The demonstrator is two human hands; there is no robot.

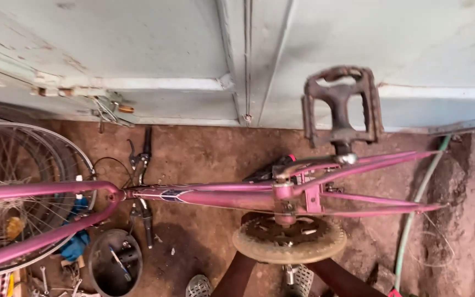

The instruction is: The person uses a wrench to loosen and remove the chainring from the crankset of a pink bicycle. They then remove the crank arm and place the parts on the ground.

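Fingers: out of frame on both hands, so cannot tell spread or hold. Nearest below: pink bicycle frame [215, 195], upside down, paint scuffed, rusty pedal [341, 102] sticking up, dusty chainring [290, 241] towards the camera. Stands over the dirt floor [204, 148] before a pale metal door [138, 44]. Long axis left to right: rear stays pointing right, fork end left over a spoked wheel [6, 220].

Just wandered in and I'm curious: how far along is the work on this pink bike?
Done: the pink frame stands upside down, its rear fork ends bare; the chainring seems chainless. In hand: nothing, no hand shows. Left: a spoked wheel lies at left, and tools sit in a round tub.
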